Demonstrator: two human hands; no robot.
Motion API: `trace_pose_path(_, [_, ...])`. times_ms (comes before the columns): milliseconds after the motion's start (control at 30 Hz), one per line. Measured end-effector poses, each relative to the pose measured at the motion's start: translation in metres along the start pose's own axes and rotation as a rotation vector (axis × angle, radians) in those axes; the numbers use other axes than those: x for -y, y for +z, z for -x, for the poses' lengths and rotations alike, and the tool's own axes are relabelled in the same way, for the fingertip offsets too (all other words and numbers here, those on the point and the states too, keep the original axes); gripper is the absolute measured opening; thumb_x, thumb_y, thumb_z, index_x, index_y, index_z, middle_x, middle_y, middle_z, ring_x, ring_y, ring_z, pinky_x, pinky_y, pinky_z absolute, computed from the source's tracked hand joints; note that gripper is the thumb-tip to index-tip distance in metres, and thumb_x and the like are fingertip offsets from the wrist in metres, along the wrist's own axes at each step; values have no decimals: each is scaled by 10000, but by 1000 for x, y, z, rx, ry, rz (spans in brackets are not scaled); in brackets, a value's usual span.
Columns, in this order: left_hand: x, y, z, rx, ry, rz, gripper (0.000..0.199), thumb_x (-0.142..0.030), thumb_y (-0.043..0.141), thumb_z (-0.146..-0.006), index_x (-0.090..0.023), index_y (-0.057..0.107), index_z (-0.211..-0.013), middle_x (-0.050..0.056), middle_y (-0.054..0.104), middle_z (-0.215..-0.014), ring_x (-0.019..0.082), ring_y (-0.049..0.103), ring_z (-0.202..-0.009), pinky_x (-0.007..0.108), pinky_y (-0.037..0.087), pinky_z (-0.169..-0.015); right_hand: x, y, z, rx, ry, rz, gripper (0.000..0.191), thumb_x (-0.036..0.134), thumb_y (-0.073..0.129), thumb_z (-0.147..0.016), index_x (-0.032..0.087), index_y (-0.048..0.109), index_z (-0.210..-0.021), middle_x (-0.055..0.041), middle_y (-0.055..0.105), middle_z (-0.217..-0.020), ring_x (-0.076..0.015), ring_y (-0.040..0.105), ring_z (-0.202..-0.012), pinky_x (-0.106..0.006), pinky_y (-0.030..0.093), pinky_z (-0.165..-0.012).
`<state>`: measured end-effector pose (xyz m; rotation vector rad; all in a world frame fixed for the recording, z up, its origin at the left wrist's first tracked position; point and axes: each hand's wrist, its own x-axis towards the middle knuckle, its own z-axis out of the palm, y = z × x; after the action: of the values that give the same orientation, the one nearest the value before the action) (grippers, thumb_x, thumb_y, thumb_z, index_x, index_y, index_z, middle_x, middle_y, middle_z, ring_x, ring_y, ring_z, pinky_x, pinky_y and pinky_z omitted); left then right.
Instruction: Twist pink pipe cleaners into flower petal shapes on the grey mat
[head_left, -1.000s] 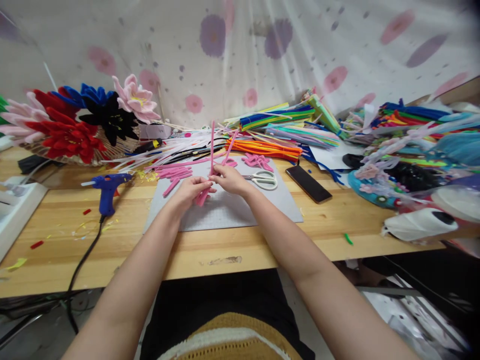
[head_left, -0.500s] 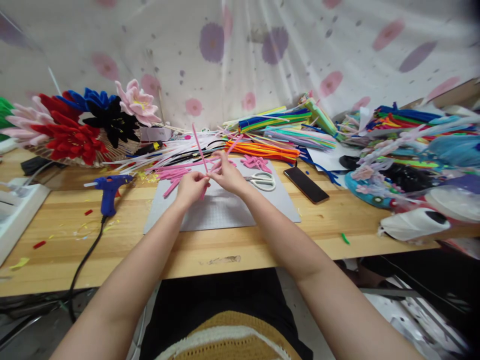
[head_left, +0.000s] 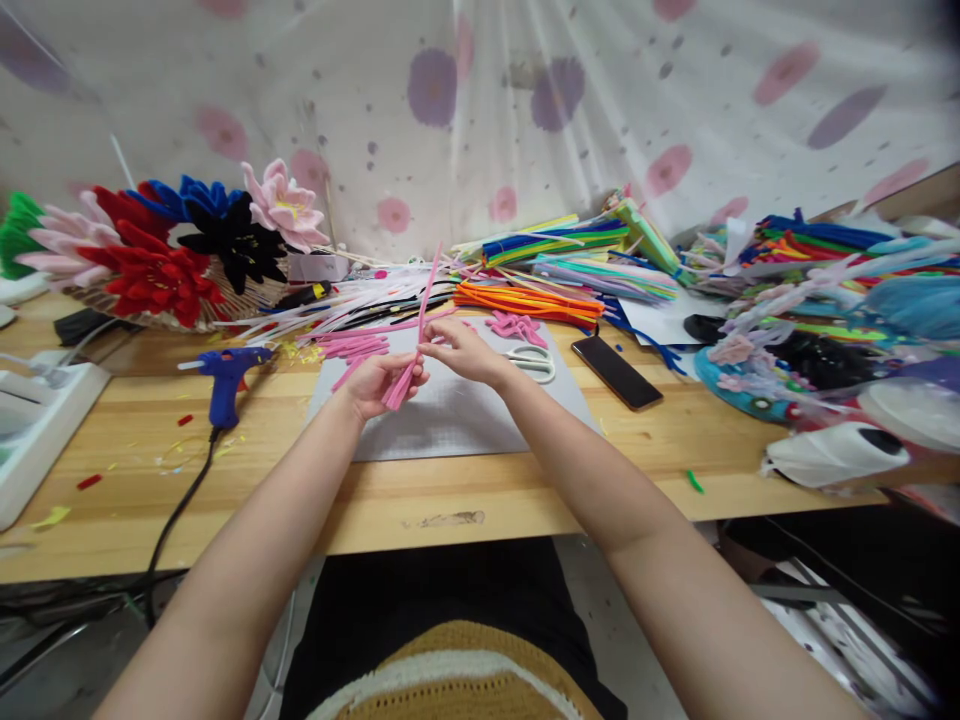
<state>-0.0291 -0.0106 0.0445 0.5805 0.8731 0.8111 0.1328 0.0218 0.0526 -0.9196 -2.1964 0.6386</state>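
Observation:
Pink pipe cleaners (head_left: 403,388) are gathered in a small bunch in my left hand (head_left: 373,385), whose fingers are closed around them. Their lower ends fan out below the fist, and a thin pink length stands up above it. My right hand (head_left: 465,352) is at that upright length just above the left fingers, thumb and fingertips pinched on it. Under both hands lies a grey cutting mat (head_left: 465,425). Short pink pieces (head_left: 352,347) rest to the left, and a curled pink heap (head_left: 516,326) sits behind the right hand. White-handled scissors (head_left: 536,363) are partly hidden by that hand.
A blue glue gun (head_left: 223,385) with its cord stands left, near a white power strip (head_left: 56,440). Pipe-cleaner flowers (head_left: 161,275) fill the back left. Orange pipe cleaners (head_left: 525,300) lie behind the mat. A phone (head_left: 616,372) and a white roll (head_left: 832,452) are on the right.
The pink lengths that were spread in a V between the hands now stand close together. My left hand has turned, showing the bunch's lower ends. My right hand has come down slightly.

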Motion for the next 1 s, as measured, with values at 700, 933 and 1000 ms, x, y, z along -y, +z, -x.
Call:
trace_pose_path(700, [22, 14, -9, -809, 711, -1627, 308, -384, 433, -825, -186, 665, -863, 121, 676, -820, 250, 614, -769, 307, 355, -634, 2, 14, -17, 44, 298, 449, 161, 276, 508, -801, 160, 618, -776, -124, 652, -897, -237, 551, -917, -334, 391, -774])
trace_pose_path(933, [22, 0, -25, -523, 656, -860, 251, -382, 559, -728, -161, 653, -657, 57, 663, -645, 161, 593, -602, 250, 404, -580, 12, 14, -18, -27, 380, 308, 159, 238, 469, -801, 183, 615, -769, -57, 662, -817, -177, 579, -780, -284, 395, -694])
trace_pose_path(1000, [23, 2, -27, -448, 628, -625, 239, -374, 590, -703, -146, 635, -648, 45, 637, -599, 141, 577, -550, 233, 410, -527, 14, 15, -16, -63, 364, 259, 148, 194, 465, -791, 186, 612, -803, -47, 662, -809, -168, 580, -768, -278, 397, -696])
